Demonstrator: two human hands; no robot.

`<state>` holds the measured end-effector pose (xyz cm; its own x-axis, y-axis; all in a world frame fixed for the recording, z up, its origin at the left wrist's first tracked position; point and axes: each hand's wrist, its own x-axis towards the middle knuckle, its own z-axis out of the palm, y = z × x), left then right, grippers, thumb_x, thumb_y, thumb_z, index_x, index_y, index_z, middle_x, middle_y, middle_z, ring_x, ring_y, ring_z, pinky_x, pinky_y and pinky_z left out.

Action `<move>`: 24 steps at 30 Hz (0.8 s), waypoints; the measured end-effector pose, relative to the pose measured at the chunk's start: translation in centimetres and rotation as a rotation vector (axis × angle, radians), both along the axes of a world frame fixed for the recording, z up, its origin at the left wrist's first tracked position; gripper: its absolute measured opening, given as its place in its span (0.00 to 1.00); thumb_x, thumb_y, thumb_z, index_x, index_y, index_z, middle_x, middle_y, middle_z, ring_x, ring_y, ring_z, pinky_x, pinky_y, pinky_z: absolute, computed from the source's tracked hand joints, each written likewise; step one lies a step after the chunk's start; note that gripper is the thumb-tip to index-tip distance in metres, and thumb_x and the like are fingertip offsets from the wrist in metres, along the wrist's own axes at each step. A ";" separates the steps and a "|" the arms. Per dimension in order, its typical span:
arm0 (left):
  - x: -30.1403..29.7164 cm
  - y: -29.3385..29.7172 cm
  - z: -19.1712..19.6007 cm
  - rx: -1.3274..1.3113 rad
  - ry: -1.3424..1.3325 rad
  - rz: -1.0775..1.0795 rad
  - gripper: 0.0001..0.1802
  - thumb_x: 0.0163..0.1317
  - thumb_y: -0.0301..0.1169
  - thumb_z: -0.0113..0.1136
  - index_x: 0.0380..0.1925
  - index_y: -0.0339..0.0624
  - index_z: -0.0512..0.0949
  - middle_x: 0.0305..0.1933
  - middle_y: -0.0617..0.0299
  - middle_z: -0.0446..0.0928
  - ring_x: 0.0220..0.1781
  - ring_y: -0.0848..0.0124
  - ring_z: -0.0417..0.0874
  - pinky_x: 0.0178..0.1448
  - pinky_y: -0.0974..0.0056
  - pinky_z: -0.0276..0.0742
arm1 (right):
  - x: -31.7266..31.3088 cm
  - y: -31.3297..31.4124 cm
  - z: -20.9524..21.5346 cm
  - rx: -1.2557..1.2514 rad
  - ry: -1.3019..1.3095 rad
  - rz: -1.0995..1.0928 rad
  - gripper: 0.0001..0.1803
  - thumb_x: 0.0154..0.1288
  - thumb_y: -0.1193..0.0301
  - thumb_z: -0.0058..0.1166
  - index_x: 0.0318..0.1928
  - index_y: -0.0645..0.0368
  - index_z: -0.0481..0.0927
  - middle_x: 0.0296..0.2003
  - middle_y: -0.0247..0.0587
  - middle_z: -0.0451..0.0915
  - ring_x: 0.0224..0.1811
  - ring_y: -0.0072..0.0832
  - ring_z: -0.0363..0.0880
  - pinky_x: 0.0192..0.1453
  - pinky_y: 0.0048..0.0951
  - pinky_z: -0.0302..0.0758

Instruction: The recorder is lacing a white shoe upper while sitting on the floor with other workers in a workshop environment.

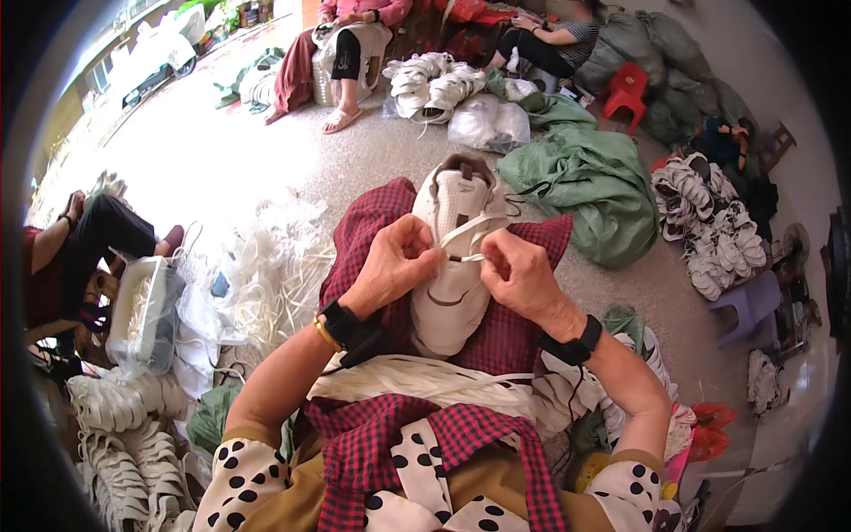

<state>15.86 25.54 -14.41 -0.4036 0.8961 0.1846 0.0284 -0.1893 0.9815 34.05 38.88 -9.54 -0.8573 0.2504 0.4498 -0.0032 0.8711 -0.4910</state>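
Note:
A white sneaker rests on my lap over a red-and-black checked cloth, its toe toward me and its heel opening away. A flat white shoelace runs through its upper eyelets. My left hand is at the shoe's left side, thumb and fingers pinched at the lace. On the other side my right hand also pinches the lace, which stretches across the tongue between both hands. The exact lace ends are hidden by my fingers. Below the toe, a bundle of loose white laces lies across my lap.
Green sacks lie ahead to the right. Piles of white shoes stand at right and lower left. Clear plastic and laces cover the floor at left, beside a plastic bin. Several people sit around; a purple stool stands right.

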 end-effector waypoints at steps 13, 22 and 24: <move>2.0 -1.1 2.5 0.103 0.548 0.235 0.10 0.60 0.24 0.67 0.32 0.38 0.73 0.27 0.66 0.73 0.25 0.80 0.74 0.28 0.69 0.71 | 0.3 2.2 1.1 -0.067 0.015 0.035 0.16 0.53 0.87 0.54 0.43 0.63 0.74 0.35 0.43 0.75 0.33 0.37 0.81 0.39 0.32 0.80; 1.8 -1.8 2.4 -0.267 0.729 0.053 0.13 0.57 0.26 0.63 0.43 0.46 0.79 0.40 0.54 0.77 0.34 0.54 0.82 0.32 0.54 0.78 | -4.2 3.0 0.9 0.322 0.155 0.251 0.15 0.60 0.78 0.59 0.49 0.58 0.80 0.46 0.49 0.76 0.49 0.48 0.79 0.52 0.42 0.78; 2.9 0.0 2.0 -0.169 1.296 0.129 0.21 0.55 0.26 0.63 0.51 0.43 0.74 0.47 0.52 0.77 0.38 0.55 0.84 0.33 0.55 0.81 | -3.6 4.7 -0.2 0.497 0.195 0.269 0.17 0.58 0.79 0.58 0.48 0.56 0.87 0.43 0.50 0.79 0.49 0.49 0.79 0.53 0.43 0.78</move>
<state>18.77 25.58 -12.41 -0.1034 0.9150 0.3900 0.9709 0.0076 0.2395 30.46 43.61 -9.77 -0.7511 -0.2452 0.6130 -0.3047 0.9524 0.0075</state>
